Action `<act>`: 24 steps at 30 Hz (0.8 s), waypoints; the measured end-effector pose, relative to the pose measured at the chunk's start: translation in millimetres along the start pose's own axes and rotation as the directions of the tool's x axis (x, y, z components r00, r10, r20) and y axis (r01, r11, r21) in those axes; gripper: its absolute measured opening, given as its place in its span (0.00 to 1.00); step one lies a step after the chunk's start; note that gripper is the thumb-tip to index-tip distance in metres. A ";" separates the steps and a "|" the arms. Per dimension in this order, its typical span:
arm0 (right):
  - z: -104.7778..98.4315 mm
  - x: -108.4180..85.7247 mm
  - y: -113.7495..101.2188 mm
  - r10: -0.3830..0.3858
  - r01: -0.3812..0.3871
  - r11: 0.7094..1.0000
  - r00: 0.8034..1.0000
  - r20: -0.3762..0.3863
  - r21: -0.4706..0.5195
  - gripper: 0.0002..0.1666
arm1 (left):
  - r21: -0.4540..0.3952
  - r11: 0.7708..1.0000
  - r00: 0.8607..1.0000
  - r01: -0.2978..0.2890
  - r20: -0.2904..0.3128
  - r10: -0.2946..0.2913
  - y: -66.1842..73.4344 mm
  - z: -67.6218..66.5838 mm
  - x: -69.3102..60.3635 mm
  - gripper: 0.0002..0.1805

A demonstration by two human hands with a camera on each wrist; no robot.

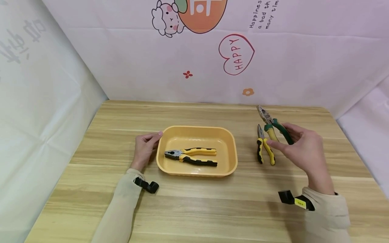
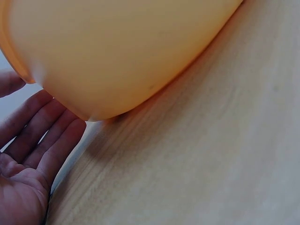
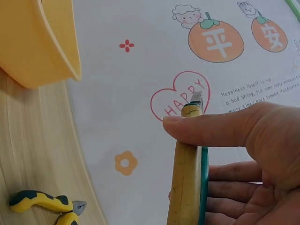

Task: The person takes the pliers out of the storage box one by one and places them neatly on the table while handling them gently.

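With thumb and fingers on its two handles, my right hand (image 1: 307, 152) grips worn combination pliers (image 1: 268, 122), one handle yellowish, the other green. In the right wrist view the thumb presses the yellowish handle (image 3: 185, 173); the fingers lie behind the green one. Below these pliers, small long-nose pliers (image 1: 260, 148) with yellow-and-black handles lie on the table. My left hand (image 1: 145, 148) touches the left end of a yellow plastic basin (image 1: 196, 174), thumb at the rim and fairly straight fingers (image 2: 61, 140) against the outer wall. Inside the basin lie yellow-and-black combination pliers (image 1: 194, 157).
The basin stands on a wood-grain table (image 1: 212, 209). A white printed cloth (image 1: 136, 67) hangs along the table's back edge, and more white cloth (image 1: 39, 118) hangs at the left side. Each wrist wears a small black camera mount (image 1: 147, 185).
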State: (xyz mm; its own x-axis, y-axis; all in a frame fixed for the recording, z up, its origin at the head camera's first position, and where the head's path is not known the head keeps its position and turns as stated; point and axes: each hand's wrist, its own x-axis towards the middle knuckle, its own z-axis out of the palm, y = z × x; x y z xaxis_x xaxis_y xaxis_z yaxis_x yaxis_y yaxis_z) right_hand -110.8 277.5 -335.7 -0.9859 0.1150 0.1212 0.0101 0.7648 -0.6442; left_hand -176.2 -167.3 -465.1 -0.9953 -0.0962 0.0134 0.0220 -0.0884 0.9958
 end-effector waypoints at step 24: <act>0.6 9.0 23.1 0.080 -0.082 0.993 0.996 -0.033 -0.080 0.45 | 0.011 1.000 1.000 0.012 0.005 -0.012 0.6 -1.0 0.3 0.22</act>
State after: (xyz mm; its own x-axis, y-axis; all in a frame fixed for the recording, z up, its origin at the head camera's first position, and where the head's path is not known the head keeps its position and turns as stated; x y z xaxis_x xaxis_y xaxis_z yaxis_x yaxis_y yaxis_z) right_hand -119.6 295.8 -349.9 -0.9760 0.1964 0.0943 0.1042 0.8009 -0.5897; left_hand -176.4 -168.4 -464.6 -0.9959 -0.0905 0.0020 0.0091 -0.0782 0.9969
